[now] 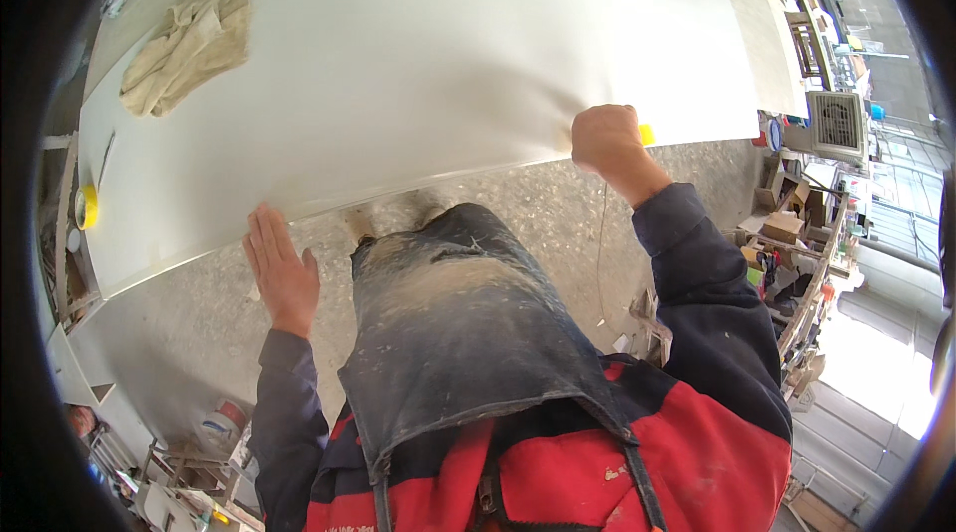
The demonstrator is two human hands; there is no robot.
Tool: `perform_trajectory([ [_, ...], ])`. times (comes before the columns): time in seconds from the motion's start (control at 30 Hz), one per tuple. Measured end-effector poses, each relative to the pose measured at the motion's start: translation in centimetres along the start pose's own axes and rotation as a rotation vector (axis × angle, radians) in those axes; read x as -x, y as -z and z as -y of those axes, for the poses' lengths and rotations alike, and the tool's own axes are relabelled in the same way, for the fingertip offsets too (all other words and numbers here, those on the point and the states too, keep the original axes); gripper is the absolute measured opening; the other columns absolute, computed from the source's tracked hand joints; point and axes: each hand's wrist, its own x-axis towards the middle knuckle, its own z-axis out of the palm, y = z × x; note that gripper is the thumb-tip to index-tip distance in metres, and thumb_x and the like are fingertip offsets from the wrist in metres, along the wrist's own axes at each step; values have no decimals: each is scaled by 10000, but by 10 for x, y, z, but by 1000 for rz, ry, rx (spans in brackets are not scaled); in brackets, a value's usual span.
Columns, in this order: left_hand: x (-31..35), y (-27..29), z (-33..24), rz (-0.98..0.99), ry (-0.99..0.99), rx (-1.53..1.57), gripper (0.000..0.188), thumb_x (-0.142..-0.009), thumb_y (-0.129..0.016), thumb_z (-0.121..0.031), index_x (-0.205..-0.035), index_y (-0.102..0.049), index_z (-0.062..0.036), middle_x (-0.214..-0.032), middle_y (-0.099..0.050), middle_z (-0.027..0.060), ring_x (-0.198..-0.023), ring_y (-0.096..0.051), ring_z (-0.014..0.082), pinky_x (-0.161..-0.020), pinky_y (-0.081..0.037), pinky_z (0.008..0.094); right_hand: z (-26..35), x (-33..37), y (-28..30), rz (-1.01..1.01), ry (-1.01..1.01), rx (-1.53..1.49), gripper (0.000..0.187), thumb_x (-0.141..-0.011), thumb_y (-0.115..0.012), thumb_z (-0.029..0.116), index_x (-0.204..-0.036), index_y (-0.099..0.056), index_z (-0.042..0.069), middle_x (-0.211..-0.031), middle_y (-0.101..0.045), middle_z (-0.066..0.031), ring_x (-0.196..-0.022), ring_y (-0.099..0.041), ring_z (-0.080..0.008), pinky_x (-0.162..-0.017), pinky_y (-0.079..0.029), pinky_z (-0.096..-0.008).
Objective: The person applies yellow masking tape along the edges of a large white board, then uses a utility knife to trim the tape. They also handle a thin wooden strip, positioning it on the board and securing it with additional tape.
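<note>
A large white panel (398,64) lies flat in front of me. My left hand (282,273) is open at its near edge, fingers stretched out together and the fingertips touching the edge. My right hand (607,141) is closed in a fist over the near edge, farther right. What it grips is hidden by the fingers. A small yellow piece (646,134) shows right beside this fist, and I cannot tell if it is held. A crumpled beige cloth (189,49) lies on the panel's far left part.
At the panel's left end are a yellow tape roll (87,207) and a thin dark tool (107,158). A grey fan-like unit (836,124) stands beyond the right end. Cardboard boxes (783,227) and shelving are at the right. A bucket (224,422) stands on the floor, lower left.
</note>
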Motion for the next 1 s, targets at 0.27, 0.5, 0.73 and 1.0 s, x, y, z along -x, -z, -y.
perform_trajectory([
  [0.27, 2, -2, 0, -41, -45, 15, 905, -882, -719, -120, -1631, -237, 38, -1720, -205, 217, -1609, -162, 375, -1307, -169, 527, 12, -2, 3, 70, 13, 71, 221, -914, -681, 181, -1067, -809, 86, -1087, -791, -141, -1008, -748, -313, -886, -505, -469],
  [0.5, -9, -13, -44, -41, -192, 87, 855, -891, -681, -96, -1616, -255, 57, -1708, -226, 236, -1603, -177, 405, -1297, -171, 571, 15, -3, -3, 25, -12, 72, 186, -903, -684, 167, -1027, -811, 111, -1041, -799, -97, -1002, -754, -264, -871, -522, -411],
  [0.73, -36, -33, -144, -103, -464, 220, 729, -920, -559, -34, -1596, -308, 77, -1673, -301, 266, -1582, -244, 421, -1293, -195, 564, 13, -5, -4, -5, 3, 59, 199, -900, -673, 186, -1027, -815, 125, -1048, -797, -97, -985, -759, -278, -838, -538, -426],
  [1.0, -71, -52, -255, -52, -754, 438, 628, -991, -497, -10, -1593, -333, 55, -1678, -309, 245, -1584, -250, 375, -1325, -167, 513, 1, -22, -41, -145, 17, 129, 176, -853, -691, 269, -923, -826, 179, -946, -803, -67, -914, -782, -222, -753, -599, -388],
])
